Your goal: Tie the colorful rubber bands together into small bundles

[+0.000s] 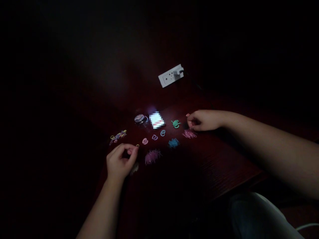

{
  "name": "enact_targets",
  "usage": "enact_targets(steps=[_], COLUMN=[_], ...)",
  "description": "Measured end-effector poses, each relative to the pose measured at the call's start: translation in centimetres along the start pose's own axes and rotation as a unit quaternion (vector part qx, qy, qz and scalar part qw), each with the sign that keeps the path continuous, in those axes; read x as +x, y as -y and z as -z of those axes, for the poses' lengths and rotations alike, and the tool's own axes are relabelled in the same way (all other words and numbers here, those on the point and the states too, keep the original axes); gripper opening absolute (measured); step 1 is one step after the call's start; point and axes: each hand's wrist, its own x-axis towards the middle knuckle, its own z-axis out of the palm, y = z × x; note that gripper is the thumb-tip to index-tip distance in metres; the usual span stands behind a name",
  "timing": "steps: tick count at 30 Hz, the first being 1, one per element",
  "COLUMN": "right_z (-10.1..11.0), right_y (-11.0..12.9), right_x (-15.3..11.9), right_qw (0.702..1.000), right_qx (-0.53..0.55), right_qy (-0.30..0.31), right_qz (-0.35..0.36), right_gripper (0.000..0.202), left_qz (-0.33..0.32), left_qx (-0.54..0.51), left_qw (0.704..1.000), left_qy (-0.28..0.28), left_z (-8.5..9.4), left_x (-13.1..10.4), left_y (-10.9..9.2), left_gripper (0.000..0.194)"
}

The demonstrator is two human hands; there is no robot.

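My left hand (121, 161) pinches a small yellow rubber band (137, 145) between thumb and forefinger. Beneath it lies a pale pile of bands (134, 168), partly hidden by the hand. On the right, my right hand (203, 120) is closed with a pink rubber band (187, 115) at its fingertips, just above a pile of pink bands (189, 133). Between the hands are a purple pile (152, 156), a blue pile (173, 143), a green cluster (176, 123) and small groups of pink bands (145, 141), purple bands (155, 137) and light blue bands (162, 133).
A mixed heap of coloured bands (118, 136) lies at the left. Farther back stand a small round container (141, 119) and a glowing, pixelated screen (157, 120). A white power socket (170, 76) with a plug is behind the dark table (224, 166). The surroundings are very dark.
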Motion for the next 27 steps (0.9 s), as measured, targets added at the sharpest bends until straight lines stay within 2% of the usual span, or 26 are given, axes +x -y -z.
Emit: enact_targets(steps=[4,6,9,12,14,15,19,22,24,27], right_z=[0.2,0.2,-0.2,-1.1,-2.1,-2.6,-4.7,-6.0,-6.7,-7.5], right_y=[-0.2,-0.1,0.0,0.9,2.4,3.5,8.9,12.5,13.7,13.6], right_x=[-0.1,-0.1,0.1,0.6,0.9,1.0,1.5,2.6,3.7,5.1], right_qw=[0.998,0.997,0.996,0.991,0.987,0.985,0.989,0.987,0.985,0.982], right_qx=[0.004,0.01,0.024,0.03,0.013,0.005,-0.005,-0.019,-0.034,-0.032], right_qy=[-0.057,-0.069,-0.087,-0.112,-0.123,-0.125,-0.056,-0.043,-0.059,-0.103], right_qz=[0.021,0.021,0.025,0.067,0.105,0.121,0.139,0.154,0.161,0.156], right_gripper=[0.011,0.016,0.022,0.022,0.019,0.018,0.008,0.005,0.005,0.007], left_qz=[0.152,0.26,0.31,0.315,0.308,0.305,0.289,0.265,0.247,0.237], left_qx=[0.036,0.057,0.103,0.125,0.135,0.138,0.145,0.144,0.146,0.162], left_qw=[0.986,0.962,0.944,0.941,0.941,0.941,0.942,0.947,0.951,0.953], left_qy=[-0.06,-0.055,-0.046,0.011,0.042,0.055,0.091,0.108,0.111,0.099], left_z=[0.5,0.8,0.8,0.0,-0.7,-1.1,-2.3,-3.1,-3.5,-4.0], left_x=[-0.7,-1.4,-2.4,-3.0,-3.0,-2.9,-1.6,-0.1,0.8,1.9], left_y=[5.3,7.9,10.7,12.0,12.2,12.3,12.4,12.7,13.0,13.7], left_gripper=[0.016,0.021,0.021,0.016,0.017,0.017,0.019,0.021,0.02,0.02])
